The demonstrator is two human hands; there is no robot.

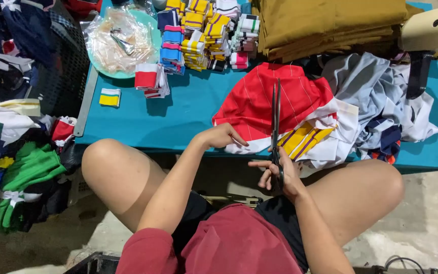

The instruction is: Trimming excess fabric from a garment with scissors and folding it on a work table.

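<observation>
Your right hand [279, 175], low in the middle of the frame, is closed around the handles of a long pair of dark metal scissors [276, 122]. Their blades are pressed together and point straight up the picture, crossing the front edge of the low teal-topped table [178, 116]. The blade tips lie over a red fabric piece with thin white stripes [259, 99], which sits at the centre of the table.

Your left hand [224, 136] rests at the table's front edge, just left of the scissors. Its fingers are loosely curled and touch the white hem of the red fabric; you cannot tell whether they pinch it. Just right of the blades lies a strip of yellow ribbed trim with purple stripes [302, 139].

Stacks of striped knit cuffs in many colours [204, 33] fill the top centre. A folded pile of mustard-brown cloth [325, 23] sits at the upper right.
</observation>
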